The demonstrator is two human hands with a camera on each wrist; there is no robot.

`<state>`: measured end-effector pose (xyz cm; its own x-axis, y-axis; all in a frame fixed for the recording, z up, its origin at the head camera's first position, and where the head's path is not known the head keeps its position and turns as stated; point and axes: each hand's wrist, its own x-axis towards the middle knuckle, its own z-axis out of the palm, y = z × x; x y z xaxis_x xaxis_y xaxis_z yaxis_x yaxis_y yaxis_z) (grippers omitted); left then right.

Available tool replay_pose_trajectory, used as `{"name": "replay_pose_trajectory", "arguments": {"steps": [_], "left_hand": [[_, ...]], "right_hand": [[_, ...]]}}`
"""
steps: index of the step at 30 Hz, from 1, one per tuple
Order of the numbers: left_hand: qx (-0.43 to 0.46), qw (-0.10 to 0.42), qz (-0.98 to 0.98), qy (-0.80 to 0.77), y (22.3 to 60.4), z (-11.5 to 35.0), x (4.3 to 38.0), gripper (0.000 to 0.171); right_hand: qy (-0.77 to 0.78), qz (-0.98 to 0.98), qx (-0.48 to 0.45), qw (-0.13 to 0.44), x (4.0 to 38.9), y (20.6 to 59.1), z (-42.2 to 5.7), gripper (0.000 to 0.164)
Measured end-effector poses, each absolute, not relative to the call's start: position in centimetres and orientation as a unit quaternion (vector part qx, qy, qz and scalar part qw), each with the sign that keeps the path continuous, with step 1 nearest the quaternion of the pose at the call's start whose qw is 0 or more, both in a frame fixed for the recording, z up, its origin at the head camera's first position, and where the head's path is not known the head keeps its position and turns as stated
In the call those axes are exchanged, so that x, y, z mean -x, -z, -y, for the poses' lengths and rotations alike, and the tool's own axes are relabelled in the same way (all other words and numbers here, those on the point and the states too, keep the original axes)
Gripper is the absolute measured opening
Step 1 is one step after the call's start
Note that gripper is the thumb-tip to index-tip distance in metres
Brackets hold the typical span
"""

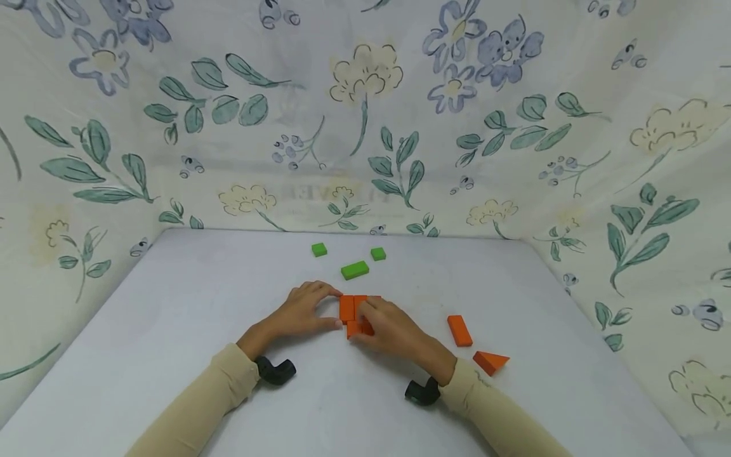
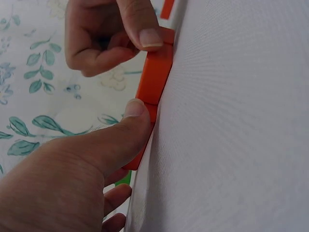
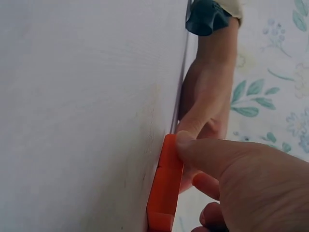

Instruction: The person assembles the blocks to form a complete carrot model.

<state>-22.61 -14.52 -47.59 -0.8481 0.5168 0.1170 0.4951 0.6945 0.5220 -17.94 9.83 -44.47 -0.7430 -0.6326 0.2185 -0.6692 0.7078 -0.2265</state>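
Note:
Several orange blocks point(image 1: 346, 308) lie side by side in a tight group on the white table. My left hand point(image 1: 305, 312) holds the group's left end block, thumb at the near corner and index finger at the far corner. From the right, my right hand point(image 1: 394, 327) pinches a front orange block point(image 1: 353, 330) set against the near side of the row, and it hides much of the group. In the left wrist view, the left thumb point(image 2: 128, 128) presses near a seam between orange blocks point(image 2: 157, 75). In the right wrist view, the right thumb point(image 3: 193, 147) touches one end of the orange blocks point(image 3: 165, 186).
Beyond the group lie a long green block point(image 1: 355, 270) and two small green blocks, one left point(image 1: 319, 249) and one right point(image 1: 378, 254). To the right are a loose orange rectangular block point(image 1: 459, 331) and an orange triangular block point(image 1: 491, 363). Floral cloth point(image 1: 365, 158) surrounds the table.

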Motion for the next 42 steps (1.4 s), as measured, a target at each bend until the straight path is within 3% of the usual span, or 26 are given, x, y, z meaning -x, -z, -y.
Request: {"name": "replay_pose_trajectory", "arguments": {"steps": [35,42], "left_hand": [[-0.275,0.019,-0.92,-0.277,48.0,14.5,22.3,0.064],[-0.273,0.023,-0.925,-0.264,47.6,14.5,22.5,0.065]], "right_hand": [[-0.202,0.925,-0.322,-0.019,18.2,44.2,-11.7,0.035],[-0.237,0.926,-0.294,0.019,18.4,41.5,-14.2,0.024]]}}
